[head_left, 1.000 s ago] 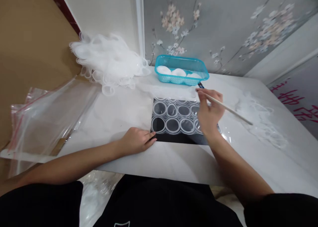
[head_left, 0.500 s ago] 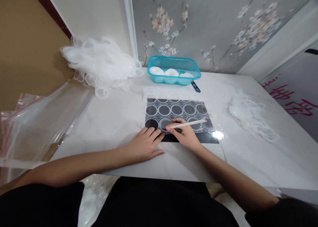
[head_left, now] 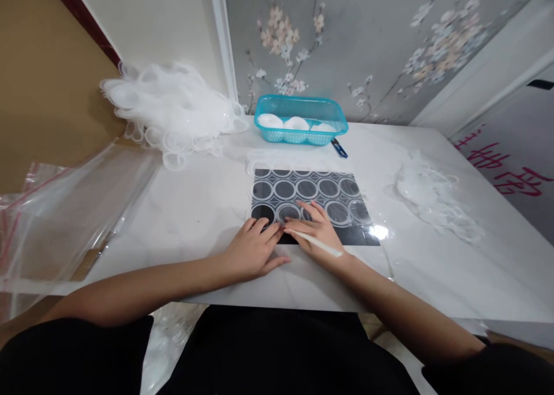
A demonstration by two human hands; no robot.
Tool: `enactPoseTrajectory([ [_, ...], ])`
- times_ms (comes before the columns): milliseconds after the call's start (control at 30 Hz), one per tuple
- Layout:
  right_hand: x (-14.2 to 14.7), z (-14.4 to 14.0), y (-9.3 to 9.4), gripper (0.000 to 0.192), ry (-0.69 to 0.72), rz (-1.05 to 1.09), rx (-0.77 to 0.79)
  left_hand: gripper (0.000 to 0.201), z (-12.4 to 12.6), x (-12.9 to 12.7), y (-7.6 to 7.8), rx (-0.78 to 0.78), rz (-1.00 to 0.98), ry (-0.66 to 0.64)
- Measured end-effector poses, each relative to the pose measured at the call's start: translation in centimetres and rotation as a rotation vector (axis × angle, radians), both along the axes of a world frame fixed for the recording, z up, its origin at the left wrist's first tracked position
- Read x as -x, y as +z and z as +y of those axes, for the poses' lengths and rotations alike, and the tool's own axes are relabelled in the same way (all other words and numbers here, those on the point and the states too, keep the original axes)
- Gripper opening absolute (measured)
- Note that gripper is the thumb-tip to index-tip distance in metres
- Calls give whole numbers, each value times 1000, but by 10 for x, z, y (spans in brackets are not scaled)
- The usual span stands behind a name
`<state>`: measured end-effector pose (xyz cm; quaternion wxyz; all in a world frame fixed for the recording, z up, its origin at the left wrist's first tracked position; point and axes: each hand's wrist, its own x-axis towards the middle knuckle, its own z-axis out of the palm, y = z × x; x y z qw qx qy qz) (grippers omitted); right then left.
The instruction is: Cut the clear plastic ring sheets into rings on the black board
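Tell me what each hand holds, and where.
The right hand holds a pale stick near its left end. The left hand holds nothing visible.

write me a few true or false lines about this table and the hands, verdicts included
1. The right hand holds a thin pale stick. True.
2. White round pieces sit in the turquoise basket. True.
3. The left hand is inside the basket. False: the left hand is at the near left corner of the dark mat.
4. The small blue tool lies on the mat. False: it lies by the basket's near right corner.
5. A large heap of white rings is left of the basket. True.
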<state>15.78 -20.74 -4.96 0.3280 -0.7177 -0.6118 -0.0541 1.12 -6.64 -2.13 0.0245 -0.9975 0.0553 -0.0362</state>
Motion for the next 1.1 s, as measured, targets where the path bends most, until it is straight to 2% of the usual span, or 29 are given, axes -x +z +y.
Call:
enactPoseTrajectory([
  [67,-4,2,4,22,9,-133,31,68,0,0,1,28,22,6],
  [133,-19,6,13,24,-73,-190,11,68,0,0,1,52,30,11],
  [267,-58,2,40,22,-513,-151,-300,69,2,1,4,79,28,16],
  [300,-64,-2,44,23,-573,-122,-360,69,2,1,5,76,32,18],
  [333,-67,-8,45,23,-580,-84,-379,70,2,1,6,70,36,22],
  [400,-65,-20,38,22,-472,44,-312,69,1,1,10,51,35,31],
  [500,-52,-31,14,22,-292,344,-128,67,-6,-4,14,9,2,6],
  [600,-42,-33,-2,24,-229,500,-47,66,-19,-14,16,-40,-33,-73],
  [800,-41,-31,2,20,-190,542,-15,69,-35,-35,8,-81,-54,-90],
  [1100,-39,-34,4,20,-219,523,25,65,-23,-32,1,9,-31,-95],
])
